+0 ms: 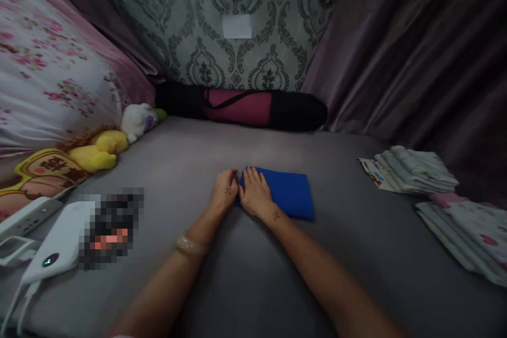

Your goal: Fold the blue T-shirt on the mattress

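A folded blue cloth (pixel 292 193) lies flat on the grey bed sheet in the middle of the head view. My right hand (pixel 254 193) presses palm down on its left part, fingers stretched out and close together. Just left of it, my left hand (pixel 225 191) rests by the cloth's left edge with its fingers curled inward. Whatever those fingers may pinch is hidden. A pale bangle (pixel 192 246) circles my left wrist.
Two stacks of folded cloths (pixel 420 171), (pixel 471 232) lie at right. Plush toys (pixel 95 153), a white power bank (pixel 59 245), a power strip (pixel 34 216) and a blurred-out object (pixel 111 229) are at left. A long black-and-maroon bag (pixel 241 107) lies along the wall.
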{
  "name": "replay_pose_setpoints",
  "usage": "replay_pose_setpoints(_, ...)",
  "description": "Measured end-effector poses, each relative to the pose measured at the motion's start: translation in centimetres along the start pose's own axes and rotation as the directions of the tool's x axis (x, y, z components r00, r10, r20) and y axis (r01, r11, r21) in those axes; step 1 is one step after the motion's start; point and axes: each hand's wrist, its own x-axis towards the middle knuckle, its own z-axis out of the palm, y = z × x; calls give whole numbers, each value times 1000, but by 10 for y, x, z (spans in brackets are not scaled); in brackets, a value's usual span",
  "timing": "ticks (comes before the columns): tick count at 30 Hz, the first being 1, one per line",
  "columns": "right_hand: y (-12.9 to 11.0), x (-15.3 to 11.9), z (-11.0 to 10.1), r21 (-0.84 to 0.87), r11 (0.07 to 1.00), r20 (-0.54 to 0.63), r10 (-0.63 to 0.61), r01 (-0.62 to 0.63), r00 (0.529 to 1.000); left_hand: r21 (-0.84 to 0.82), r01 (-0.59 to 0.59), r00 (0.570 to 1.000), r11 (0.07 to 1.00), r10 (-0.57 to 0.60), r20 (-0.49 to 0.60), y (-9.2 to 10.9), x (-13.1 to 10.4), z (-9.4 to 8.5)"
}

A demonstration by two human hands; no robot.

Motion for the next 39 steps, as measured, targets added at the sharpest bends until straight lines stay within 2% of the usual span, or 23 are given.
replay_pose_setpoints(6,17,-10,-16,168,983,68,-86,74,994,164,-5,997,986,-8,77,2,3,-3)
replay_pose_setpoints(9,42,-16,-33,315,947,10,-77,70,997,224,45,988,973,-76,131,8,9,-6)
replay_pose_setpoints(11,67,-20,-46,389,921,-70,29,1,997,249,114,970,962,-162,184,15,16,-9)
replay_pose_setpoints(12,82,-22,-52,417,906,-94,122,-72,988,253,156,953,955,-213,217,18,20,-11)
replay_pose_setpoints(14,115,-27,-64,452,851,-81,336,-265,938,244,240,907,940,-307,289,26,27,-15)
replay_pose_setpoints(15,131,-30,-68,459,803,-59,454,-379,889,236,273,884,933,-340,320,30,30,-16)
replay_pose_setpoints(17,159,-37,-72,449,761,-40,540,-468,840,220,306,857,926,-369,360,36,34,-17)
replay_pose_setpoints(20,184,-45,-69,430,731,-9,590,-529,808,219,309,864,925,-370,342,40,36,-14)
replay_pose_setpoints(25,187,-43,-60,412,707,23,623,-575,782,246,349,874,904,-409,263,38,35,-5)
replay_pose_setpoints(31,179,-34,-54,432,712,55,592,-554,804,217,399,864,891,-444,235,38,36,0)
replay_pose_setpoints(39,180,-34,-49,573,663,151,492,-482,857,-135,396,904,909,-359,233,27,37,8)
